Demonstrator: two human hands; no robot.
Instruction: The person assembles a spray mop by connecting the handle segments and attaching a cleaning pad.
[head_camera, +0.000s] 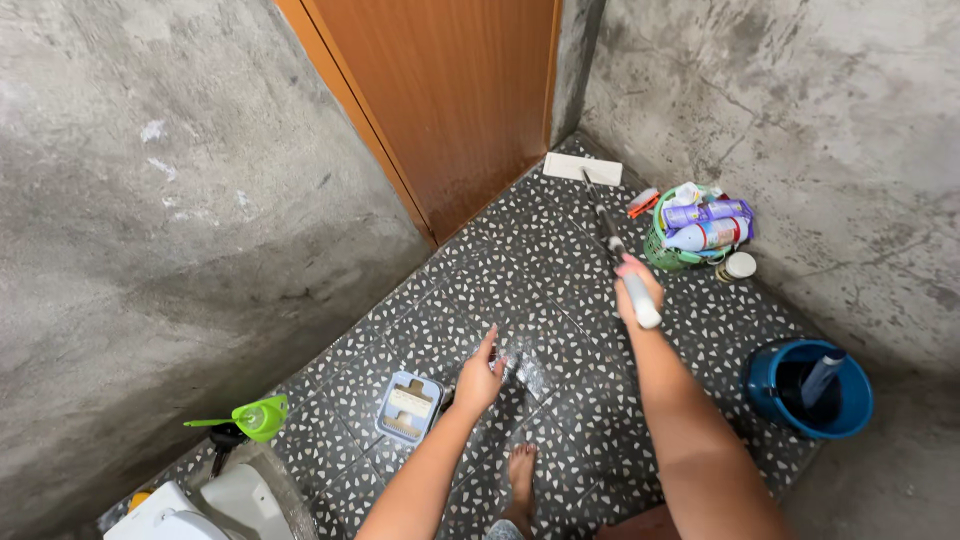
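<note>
The right hand (637, 285) is wrapped tight around the white grip of a flat mop (600, 205), whose pole slants away across the speckled tile floor (560, 300) to its white pad lying in the far corner, just at the foot of the wooden door (450, 100). The left hand (480, 378) hangs loose over the middle of the floor, fingers spread, holding nothing. Just left of it lies a small blue-rimmed tray (408, 407). A green basket of bottles (690, 235) sits against the right-hand concrete wall, and a blue bucket (810, 390) stands nearer along that same edge.
</note>
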